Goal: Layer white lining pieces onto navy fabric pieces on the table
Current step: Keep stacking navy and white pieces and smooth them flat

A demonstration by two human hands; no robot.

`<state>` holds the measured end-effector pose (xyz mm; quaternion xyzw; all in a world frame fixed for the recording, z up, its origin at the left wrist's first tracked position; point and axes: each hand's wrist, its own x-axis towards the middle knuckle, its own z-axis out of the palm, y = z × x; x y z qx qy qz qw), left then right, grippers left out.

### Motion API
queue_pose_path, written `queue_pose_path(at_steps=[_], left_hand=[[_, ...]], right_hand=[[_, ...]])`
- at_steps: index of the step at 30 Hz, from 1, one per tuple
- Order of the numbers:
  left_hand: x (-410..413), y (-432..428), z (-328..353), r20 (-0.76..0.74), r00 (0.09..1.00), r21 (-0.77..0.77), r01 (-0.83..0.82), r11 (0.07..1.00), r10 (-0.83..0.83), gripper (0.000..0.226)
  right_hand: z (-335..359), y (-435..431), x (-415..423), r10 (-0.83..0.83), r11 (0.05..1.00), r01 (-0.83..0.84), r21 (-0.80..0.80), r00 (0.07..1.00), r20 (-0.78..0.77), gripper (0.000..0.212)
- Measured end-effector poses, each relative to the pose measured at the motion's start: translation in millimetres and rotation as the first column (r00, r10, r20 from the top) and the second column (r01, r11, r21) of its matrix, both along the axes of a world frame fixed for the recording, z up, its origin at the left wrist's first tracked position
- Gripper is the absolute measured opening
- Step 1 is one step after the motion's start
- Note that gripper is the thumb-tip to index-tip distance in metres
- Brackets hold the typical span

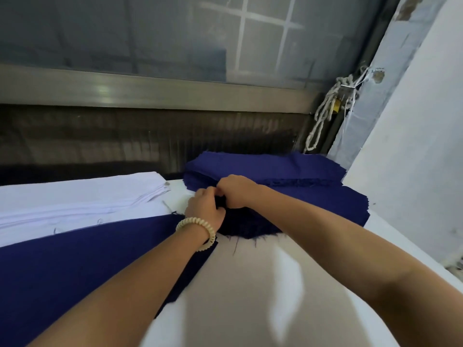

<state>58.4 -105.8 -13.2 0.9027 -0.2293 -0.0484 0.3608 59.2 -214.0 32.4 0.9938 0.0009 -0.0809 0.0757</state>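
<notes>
Fingers [209, 195] of the left hand [204, 209] and right hand [235, 190] are meeting, curling and pinching the dark edge of the navy fabric pile [325, 199] lying right under them. Left of the fingers, the white lining pile [75, 196] is sitting untouched. Nearer than them, a navy piece [75, 271] is lying bare, so layering seems barely begun. No writing is showing.

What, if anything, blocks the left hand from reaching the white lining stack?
Probably yes. The white lining stack lies just left of the left hand, nothing between. That hand grips navy fabric with the right hand, so it must let go first.
</notes>
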Motion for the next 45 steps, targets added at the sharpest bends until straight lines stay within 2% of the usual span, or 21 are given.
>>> queue_pose_path(at_steps=[3, 8, 11, 13, 19, 24, 29, 33, 36, 40, 43, 45], left_hand=[[1.8, -7.9, -5.0, 0.088, 0.996, 0.024, 0.02, 1.0, -0.022, 0.028], [11.7, -12.0, -4.1, 0.184, 0.973, 0.054, 0.128, 0.99, -0.136, 0.01], [15.8, -7.0, -6.4, 0.251, 0.955, 0.105, 0.139, 0.985, -0.162, 0.023], [18.2, -4.4, -8.2, 0.266, 0.953, 0.084, 0.129, 0.988, -0.147, 0.027], [19.0, 1.6, -11.7, 0.341, 0.932, -0.001, 0.129, 0.992, -0.121, 0.019], [12.6, 21.1, -18.3, 0.418, 0.901, -0.019, 0.134, 0.991, -0.114, 0.017], [-1.4, 52.7, -21.4, 0.437, 0.895, -0.021, 0.113, 0.993, -0.093, 0.016], [-19.8, 83.8, -24.7, 0.418, 0.903, -0.034, 0.122, 0.992, -0.097, 0.017], [-35.2, 111.7, -28.2, 0.398, 0.9, 0.008, 0.192, 0.981, -0.179, 0.021], [-53.5, 151.1, -31.8, 0.374, 0.902, 0.035, 0.219, 0.975, -0.216, 0.024], [-68.2, 179.4, -32.3, 0.38, 0.877, 0.067, 0.292, 0.954, -0.295, 0.019], [-78.3, 197.9, -29.3, 0.38, 0.864, 0.102, 0.315, 0.943, -0.33, 0.027]], right_hand=[[-4.2, -5.3, -7.7, 0.038, 0.999, -0.038, 0.028, 0.999, 0.026, 0.006], [-8.6, -17.8, -16.3, 0.056, 0.993, -0.061, 0.102, 0.997, 0.046, 0.02], [-7.5, -26.2, -19.0, 0.056, 0.988, -0.066, 0.141, 0.996, 0.068, 0.024], [-9.3, -29.7, -21.8, 0.055, 0.988, -0.066, 0.136, 0.995, 0.081, 0.025], [-23.2, -43.8, -37.5, 0.06, 0.986, -0.092, 0.138, 0.974, 0.22, 0.023], [-46.3, -61.5, -63.5, 0.161, 0.986, -0.165, -0.019, 0.925, 0.344, 0.04], [-50.0, -72.8, -92.4, 0.186, 0.975, -0.123, -0.184, 0.907, 0.378, 0.051], [-55.6, -68.4, -112.1, 0.278, 0.955, -0.183, -0.231, 0.82, 0.5, 0.061], [-61.8, -56.7, -127.0, 0.378, 0.925, -0.298, -0.237, 0.79, 0.483, 0.063], [-63.1, -31.3, -144.4, 0.541, 0.84, -0.451, -0.301, 0.738, 0.402, 0.058], [-61.5, -13.0, -155.3, 0.593, 0.805, -0.527, -0.273, 0.727, 0.345, 0.057], [-60.0, -0.5, -161.5, 0.613, 0.79, -0.559, -0.253, 0.73, 0.301, 0.058]])
